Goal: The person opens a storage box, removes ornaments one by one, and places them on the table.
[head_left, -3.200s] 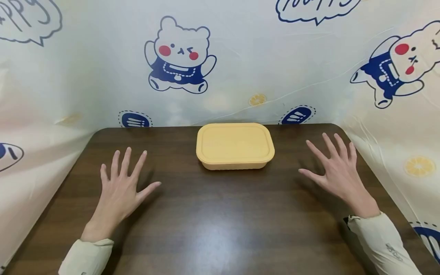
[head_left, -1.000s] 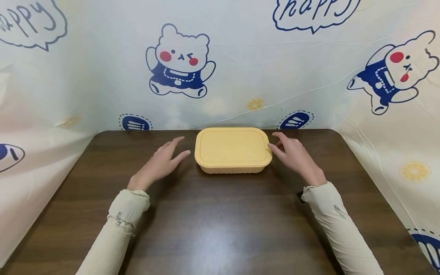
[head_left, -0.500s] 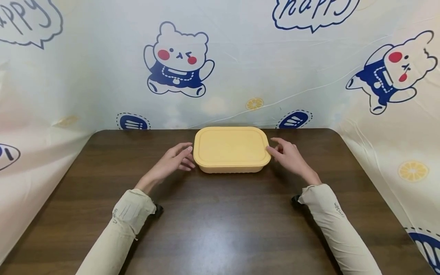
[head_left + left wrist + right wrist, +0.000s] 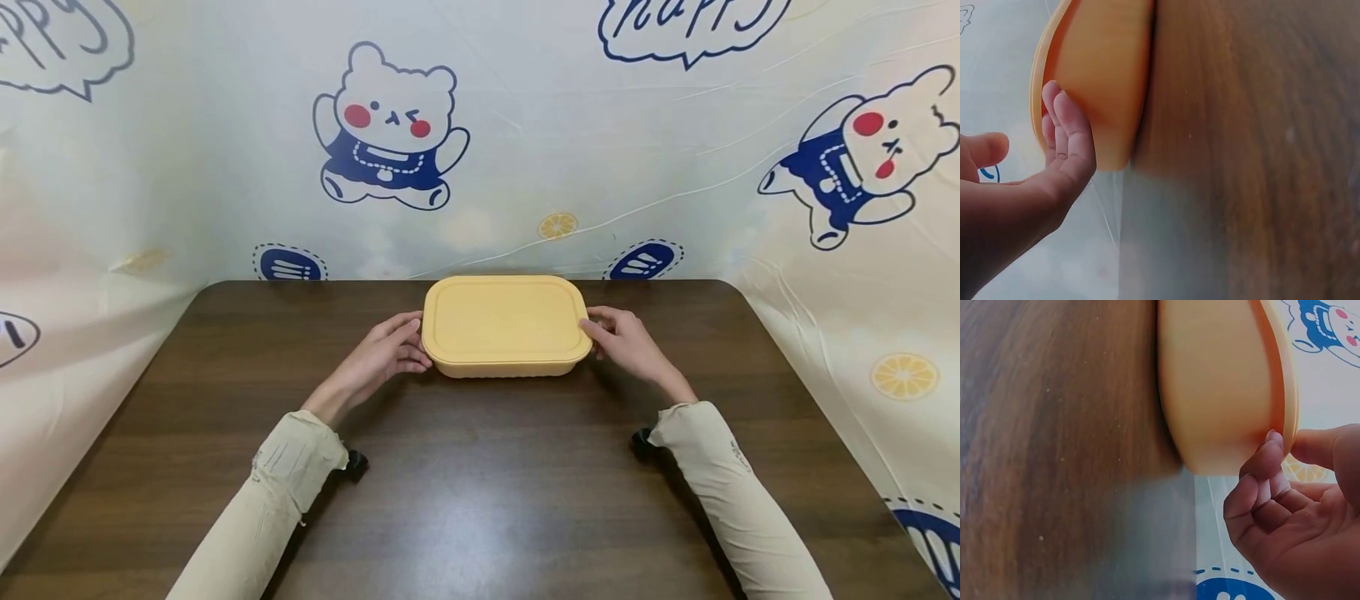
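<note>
A yellow lidded lunch box point(image 4: 506, 321) sits at the table's far edge, its lid on. At its left end is my left hand point(image 4: 390, 350). The left wrist view shows the left fingers point(image 4: 1071, 128) reaching up against the box's side beneath the lid's overhanging rim, with the thumb point(image 4: 988, 150) held apart from it. My right hand point(image 4: 624, 340) pinches the opposite end of the lid rim. In the right wrist view its thumb point(image 4: 1313, 447) presses the rim from above while curled fingers point(image 4: 1263, 462) sit under it.
The dark wooden table point(image 4: 465, 475) extends toward me in front of the box. Right behind its far edge hangs a pale cloth point(image 4: 517, 108) printed with bears, and it also runs along both sides. Black straps point(image 4: 356, 465) show at both cuffs.
Both hands have come in from wide apart to the ends of the box. Lately the left hand rolled thumb-up and moved right against it; the right fingers drew in at the rim.
</note>
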`<state>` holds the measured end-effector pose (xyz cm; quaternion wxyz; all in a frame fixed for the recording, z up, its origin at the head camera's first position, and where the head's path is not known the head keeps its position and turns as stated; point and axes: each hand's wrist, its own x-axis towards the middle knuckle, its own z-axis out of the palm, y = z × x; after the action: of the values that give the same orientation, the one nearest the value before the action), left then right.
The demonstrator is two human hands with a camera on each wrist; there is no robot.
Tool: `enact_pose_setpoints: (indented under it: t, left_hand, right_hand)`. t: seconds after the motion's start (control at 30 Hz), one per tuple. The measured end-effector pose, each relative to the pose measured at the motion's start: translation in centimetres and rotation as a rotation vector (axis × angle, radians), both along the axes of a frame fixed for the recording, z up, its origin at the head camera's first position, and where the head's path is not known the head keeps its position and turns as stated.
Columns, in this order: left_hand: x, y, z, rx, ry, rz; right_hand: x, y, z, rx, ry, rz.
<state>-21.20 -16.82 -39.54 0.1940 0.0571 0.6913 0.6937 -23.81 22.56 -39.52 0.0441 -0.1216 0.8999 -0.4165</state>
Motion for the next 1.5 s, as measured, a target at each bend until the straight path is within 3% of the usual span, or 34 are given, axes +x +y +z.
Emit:
enact_pose_setpoints:
  t: [0.23,0.6,1.13,1.5]
  left_hand:
    - [0.1,-0.1,-0.1,-0.008,0.013,0.011]
    - [0.4,0.2,0.3,-0.143,0.101,0.020]
    - [0.8,0.6,1.8,-0.127,0.140,0.044]
    - [1.6,1.1,2.8,-0.185,0.195,0.057]
  right_hand:
    - [0.2,-0.4,0.2,0.003,0.026,-0.012]
    - [0.2,-0.4,0.4,0.038,0.055,-0.024]
    - [0.8,-0.4,1.9,0.032,0.115,-0.026]
    - [1.8,-0.3,2.9,0.032,0.167,-0.019]
